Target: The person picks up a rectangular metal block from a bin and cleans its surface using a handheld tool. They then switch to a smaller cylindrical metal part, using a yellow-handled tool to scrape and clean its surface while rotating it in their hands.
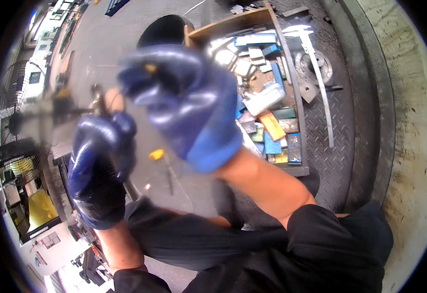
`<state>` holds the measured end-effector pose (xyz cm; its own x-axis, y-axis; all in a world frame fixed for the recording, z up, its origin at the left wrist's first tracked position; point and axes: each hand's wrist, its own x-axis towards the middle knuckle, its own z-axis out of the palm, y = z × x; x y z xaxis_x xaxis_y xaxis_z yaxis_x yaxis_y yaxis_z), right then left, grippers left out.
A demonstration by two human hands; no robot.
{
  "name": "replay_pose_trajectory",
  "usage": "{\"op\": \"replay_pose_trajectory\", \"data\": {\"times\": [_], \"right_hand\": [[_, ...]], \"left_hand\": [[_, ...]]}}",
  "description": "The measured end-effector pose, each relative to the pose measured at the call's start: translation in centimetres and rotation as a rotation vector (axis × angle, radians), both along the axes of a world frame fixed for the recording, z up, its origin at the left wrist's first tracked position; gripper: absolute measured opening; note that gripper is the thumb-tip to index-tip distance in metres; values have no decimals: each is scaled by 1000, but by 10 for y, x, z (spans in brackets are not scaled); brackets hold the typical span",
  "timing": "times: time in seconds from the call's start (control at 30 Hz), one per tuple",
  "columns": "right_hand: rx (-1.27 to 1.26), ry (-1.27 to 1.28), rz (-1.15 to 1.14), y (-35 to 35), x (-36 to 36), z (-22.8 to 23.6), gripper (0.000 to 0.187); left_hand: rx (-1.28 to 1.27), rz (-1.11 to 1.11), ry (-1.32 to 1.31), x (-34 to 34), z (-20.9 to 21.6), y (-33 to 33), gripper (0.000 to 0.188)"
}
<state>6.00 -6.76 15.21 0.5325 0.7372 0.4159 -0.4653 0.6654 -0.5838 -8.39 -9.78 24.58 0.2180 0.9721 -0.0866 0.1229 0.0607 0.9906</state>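
Both hands wear dark blue coated gloves. My left hand (101,166) is closed, its fingers wrapped inward. A short metal piece (97,100) and a tan, rounded bit (115,100) stick up at its top; what the grip holds is not clear. Higher and to the right, my right hand (189,93) is raised with curled fingers, blurred by motion. A small yellowish spot shows among those fingers, but I cannot make out what they hold. Behind the right hand sits a wooden drawer (291,83) full of small boxes and blocks.
A caliper (316,73) lies beside the drawer, across a round metal disc (327,63), on diamond-plate flooring (326,171). A black bin (167,30) stands past my right hand. A yellow object (157,154) lies on the grey floor. A caged fan (18,112) is at left.
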Motion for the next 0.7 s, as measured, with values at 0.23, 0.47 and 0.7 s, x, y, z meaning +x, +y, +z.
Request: {"op": "replay_pose_trajectory", "data": {"times": [0.23, 0.47, 0.7], "right_hand": [[-58, -6, 108, -16, -12, 1, 24], [-139, -152, -1, -18, -17, -6, 23], [-232, -9, 175, -28, -25, 1, 16]], "left_hand": [[140, 185, 35, -1, 0, -6, 30], [284, 17, 169, 3, 4, 5, 28], [755, -218, 363, -28, -20, 14, 37]]}}
